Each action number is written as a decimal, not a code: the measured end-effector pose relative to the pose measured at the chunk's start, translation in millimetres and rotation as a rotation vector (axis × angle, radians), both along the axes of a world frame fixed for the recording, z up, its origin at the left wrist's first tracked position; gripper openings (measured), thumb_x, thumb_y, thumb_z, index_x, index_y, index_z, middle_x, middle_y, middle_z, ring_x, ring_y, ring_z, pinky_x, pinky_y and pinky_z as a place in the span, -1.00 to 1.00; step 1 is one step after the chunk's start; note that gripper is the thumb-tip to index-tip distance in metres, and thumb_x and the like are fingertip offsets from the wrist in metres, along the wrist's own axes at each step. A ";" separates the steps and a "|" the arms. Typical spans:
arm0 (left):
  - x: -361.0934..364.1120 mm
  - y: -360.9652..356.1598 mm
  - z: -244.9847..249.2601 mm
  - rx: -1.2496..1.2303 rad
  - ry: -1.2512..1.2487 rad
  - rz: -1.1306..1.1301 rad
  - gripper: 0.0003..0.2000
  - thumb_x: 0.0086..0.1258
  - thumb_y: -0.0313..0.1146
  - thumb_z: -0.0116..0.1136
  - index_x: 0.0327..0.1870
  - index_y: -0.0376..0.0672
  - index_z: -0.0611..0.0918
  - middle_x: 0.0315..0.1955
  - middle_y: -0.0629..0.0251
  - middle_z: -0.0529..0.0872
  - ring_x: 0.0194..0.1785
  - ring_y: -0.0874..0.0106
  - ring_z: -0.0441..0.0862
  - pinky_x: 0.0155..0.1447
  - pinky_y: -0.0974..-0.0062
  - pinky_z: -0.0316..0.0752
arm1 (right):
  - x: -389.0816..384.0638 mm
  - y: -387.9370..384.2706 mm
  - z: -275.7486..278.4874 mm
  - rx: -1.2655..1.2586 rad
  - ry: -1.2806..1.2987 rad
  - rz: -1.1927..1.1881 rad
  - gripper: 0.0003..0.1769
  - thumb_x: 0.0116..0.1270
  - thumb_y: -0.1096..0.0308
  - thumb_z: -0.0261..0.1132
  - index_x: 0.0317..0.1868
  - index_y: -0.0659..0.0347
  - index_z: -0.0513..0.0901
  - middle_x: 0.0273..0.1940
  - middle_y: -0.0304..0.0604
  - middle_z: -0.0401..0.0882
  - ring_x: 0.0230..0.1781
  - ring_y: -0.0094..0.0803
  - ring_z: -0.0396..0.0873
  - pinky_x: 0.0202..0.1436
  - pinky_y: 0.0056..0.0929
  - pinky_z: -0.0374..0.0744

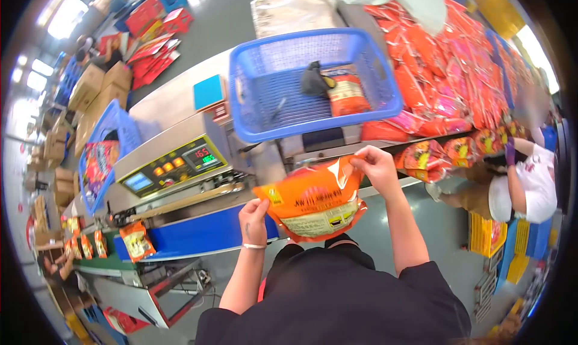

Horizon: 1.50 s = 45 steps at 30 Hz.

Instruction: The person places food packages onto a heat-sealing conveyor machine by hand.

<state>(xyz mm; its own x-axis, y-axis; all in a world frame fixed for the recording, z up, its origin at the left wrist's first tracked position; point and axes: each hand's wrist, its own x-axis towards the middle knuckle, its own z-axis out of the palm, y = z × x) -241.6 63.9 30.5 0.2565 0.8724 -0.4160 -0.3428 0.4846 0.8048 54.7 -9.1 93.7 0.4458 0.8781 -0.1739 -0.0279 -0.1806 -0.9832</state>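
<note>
An orange printed food bag [319,197] hangs between my two hands in front of my body. My left hand [253,223] pinches its left end, with a bracelet on that wrist. At the bag's upper right corner, my right hand [376,167] pinches the edge. Just beyond the bag stands a sealing machine [174,164] with a lit control panel, to the left. The blue basket [316,128] behind it holds another orange bag [348,92] and a dark grey item that I cannot make out.
Many red-orange bags [433,68] are heaped at the right. Filled bags [460,151] line the bench there, near a co-worker in a white shirt [537,188]. A blue conveyor belt [198,232] carries a bag [137,241] at left. Cardboard boxes [87,87] stand farther left.
</note>
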 end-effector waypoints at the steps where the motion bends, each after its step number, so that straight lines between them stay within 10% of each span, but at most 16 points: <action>1: -12.0 10.2 -12.4 -0.101 0.056 0.038 -0.93 0.17 -0.55 0.25 -0.34 -0.27 0.61 -0.38 0.30 0.68 -0.28 0.53 0.60 -0.14 0.64 0.44 | -9.4 16.2 -27.1 -0.019 0.005 0.004 -0.95 0.23 0.53 0.29 -0.36 0.30 0.56 -0.44 -0.31 0.61 -0.44 -0.69 0.49 -0.37 -0.66 0.43; 12: -93.3 77.4 -128.7 -0.330 0.232 0.287 -0.83 -0.02 -0.51 0.35 -0.41 -0.26 0.61 -0.47 0.25 0.63 -0.48 0.42 0.58 -0.51 0.58 0.37 | -84.4 97.6 -149.0 -0.459 -0.556 0.128 -0.62 0.01 0.10 0.38 -0.39 0.31 0.64 -0.48 0.01 0.62 -0.43 -0.23 0.62 -0.32 -0.30 0.53; 20: -257.4 119.4 -171.1 -0.165 0.289 0.187 -0.74 0.20 -0.35 0.27 -0.15 -0.33 0.64 -0.24 0.19 0.67 -0.22 0.41 0.60 -0.11 0.49 0.49 | -187.7 130.9 -142.1 -0.483 -0.414 0.213 -0.48 -0.07 -0.13 0.46 -0.33 0.16 0.64 -0.31 -0.04 0.65 -0.27 -0.16 0.63 -0.19 -0.22 0.55; 22: -278.1 115.5 -136.7 0.050 0.768 0.284 -0.84 0.29 -0.45 0.16 -0.19 -0.33 0.61 -0.25 0.19 0.65 -0.17 0.45 0.57 -0.08 0.53 0.48 | -174.8 119.5 -121.9 -0.341 -0.332 0.204 -0.55 0.08 -0.02 0.41 -0.26 0.18 0.53 -0.40 -0.12 0.60 -0.33 -0.27 0.60 -0.23 -0.31 0.52; 24: -264.0 110.4 -119.1 0.392 0.765 0.707 -0.88 0.32 -0.50 0.10 -0.18 -0.32 0.56 -0.25 0.18 0.62 -0.08 0.43 0.55 0.01 0.50 0.47 | -134.9 93.0 -107.1 -0.093 -0.125 0.060 -0.69 0.19 0.15 0.36 -0.24 0.19 0.53 -0.44 -0.20 0.56 -0.37 -0.42 0.56 -0.27 -0.43 0.50; 26: -168.9 89.7 -70.1 0.711 0.786 0.520 -0.89 0.35 -0.52 0.03 -0.16 -0.31 0.53 -0.25 0.19 0.59 -0.05 0.42 0.53 0.05 0.47 0.46 | -71.2 42.0 -73.9 0.185 -0.409 -0.206 -0.82 0.20 0.50 0.21 -0.16 0.22 0.56 -0.29 -0.10 0.55 -0.29 -0.31 0.55 -0.16 -0.33 0.50; 27: -93.9 71.5 -51.9 0.686 0.418 0.486 -0.88 0.34 -0.53 0.00 -0.17 -0.28 0.55 -0.24 0.22 0.61 -0.10 0.41 0.55 0.03 0.48 0.46 | -29.5 11.2 -67.0 0.201 -0.696 -0.335 -0.78 0.17 0.57 0.14 -0.15 0.22 0.57 -0.24 -0.08 0.54 -0.24 -0.26 0.54 -0.12 -0.35 0.51; 29: 18.3 30.7 3.4 0.797 0.772 -0.085 -0.86 0.28 -0.47 0.12 -0.16 -0.20 0.61 -0.22 0.24 0.64 -0.13 0.39 0.57 0.02 0.46 0.45 | 43.5 -56.2 -46.7 0.118 -0.708 -0.572 -0.67 0.08 0.66 0.07 -0.14 0.23 0.59 -0.24 -0.05 0.54 -0.20 -0.13 0.53 -0.03 -0.33 0.50; 30: 67.1 8.9 -0.8 0.667 0.458 -0.181 -0.80 0.22 -0.39 0.24 -0.14 -0.17 0.61 -0.21 0.24 0.64 -0.13 0.37 0.57 0.01 0.42 0.44 | 78.4 -91.0 -39.4 -0.101 -1.032 -0.575 -0.57 0.03 0.69 0.06 -0.07 0.23 0.58 -0.17 -0.05 0.57 -0.13 -0.18 0.55 0.03 -0.34 0.49; 34: 198.7 -40.8 -39.3 1.146 0.529 -0.586 -0.69 0.02 -0.45 0.33 -0.15 -0.16 0.61 -0.14 0.23 0.64 -0.06 0.32 0.58 0.01 0.42 0.49 | 147.4 -153.3 -88.5 -0.215 -0.717 -0.227 -0.69 0.05 0.68 0.17 -0.18 0.24 0.66 -0.01 -0.10 0.59 0.04 -0.29 0.54 0.12 -0.40 0.47; 42: 128.2 -29.5 7.6 0.740 0.101 -0.592 -0.89 0.11 -0.62 0.21 -0.35 -0.26 0.59 -0.10 0.13 0.68 0.00 0.28 0.59 0.08 0.40 0.46 | 76.5 -113.4 -2.1 0.277 -0.193 -0.090 -0.93 0.19 0.59 0.26 -0.32 0.28 0.57 -0.23 -0.18 0.61 -0.02 -0.34 0.56 0.25 -0.32 0.38; 45: 67.2 -33.3 40.0 0.439 -0.018 -0.290 -0.96 0.23 -0.61 0.14 -0.32 -0.30 0.58 -0.15 0.09 0.69 -0.06 0.34 0.60 0.05 0.41 0.47 | 33.3 -75.0 23.1 0.378 -0.171 0.005 -0.92 0.19 0.62 0.25 -0.32 0.28 0.55 -0.30 -0.20 0.57 -0.25 -0.45 0.57 -0.03 -0.43 0.53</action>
<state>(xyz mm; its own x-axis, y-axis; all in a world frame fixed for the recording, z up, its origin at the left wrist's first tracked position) -174.3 30.6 70.6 0.5175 0.8554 -0.0209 -0.2602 0.1805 0.9485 88.0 -84.1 116.8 0.4357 0.8681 0.2377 0.1417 0.1947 -0.9706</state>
